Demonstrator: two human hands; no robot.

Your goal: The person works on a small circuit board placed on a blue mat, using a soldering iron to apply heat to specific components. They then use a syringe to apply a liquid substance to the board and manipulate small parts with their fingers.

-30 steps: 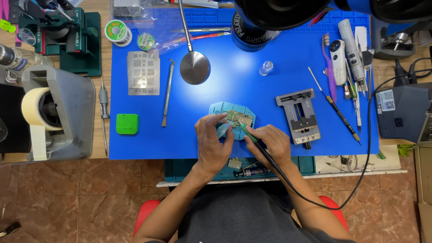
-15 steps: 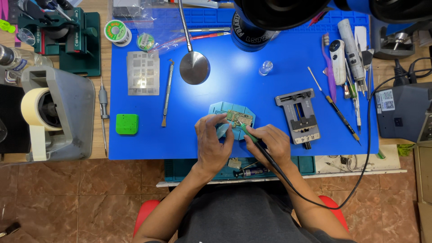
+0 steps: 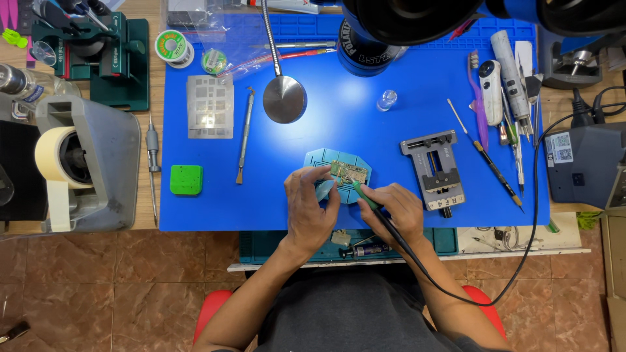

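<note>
A small green circuit board [image 3: 348,172] lies on a light blue holder plate [image 3: 336,160] near the front of the blue work mat [image 3: 365,117]. My left hand [image 3: 310,208] rests on the holder's left side, fingers bent against its edge. My right hand [image 3: 393,210] grips a soldering iron [image 3: 367,197] with a green grip like a pen, its tip on the board. The iron's black cable [image 3: 536,215] loops from my wrist to the right and up to a grey station [image 3: 580,163].
A grey metal vise [image 3: 435,171] stands just right of my hands. A tape dispenser [image 3: 85,163], a green pad [image 3: 186,180], a metal stencil [image 3: 209,107], a spudger [image 3: 244,133], solder spools [image 3: 171,47], and brushes and pens [image 3: 502,85] lie around. A microscope head [image 3: 417,19] hangs above.
</note>
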